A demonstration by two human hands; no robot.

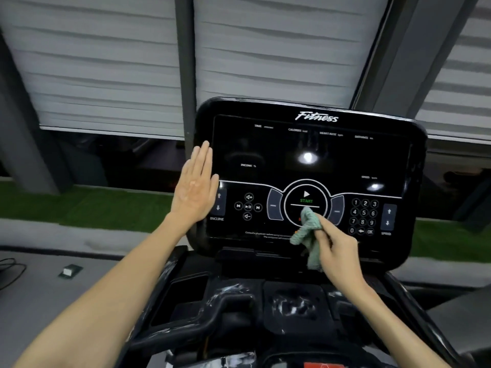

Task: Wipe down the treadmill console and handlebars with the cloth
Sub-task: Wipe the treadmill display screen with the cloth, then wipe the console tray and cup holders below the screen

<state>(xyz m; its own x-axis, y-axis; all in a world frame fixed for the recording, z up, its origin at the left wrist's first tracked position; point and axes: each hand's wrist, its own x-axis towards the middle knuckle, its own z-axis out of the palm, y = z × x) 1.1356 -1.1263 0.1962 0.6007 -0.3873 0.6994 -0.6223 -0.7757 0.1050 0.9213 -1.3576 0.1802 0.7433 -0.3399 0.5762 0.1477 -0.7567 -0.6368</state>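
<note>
The black treadmill console (305, 144) fills the middle of the view, its dark screen reflecting two lights. My right hand (336, 251) grips a crumpled green cloth (308, 232) and holds it against the lower centre of the panel, just under the START button. My left hand (195, 185) is flat with straight fingers, its edge at the console's left rim, holding nothing. Black handlebars (212, 314) with white smears run below the console.
A tray area (295, 301) with recessed holders, streaked with white residue, lies under the console. A grey pillar (183, 62) and window blinds stand behind. A small box (70, 270) and cables lie on the grey ledge at left.
</note>
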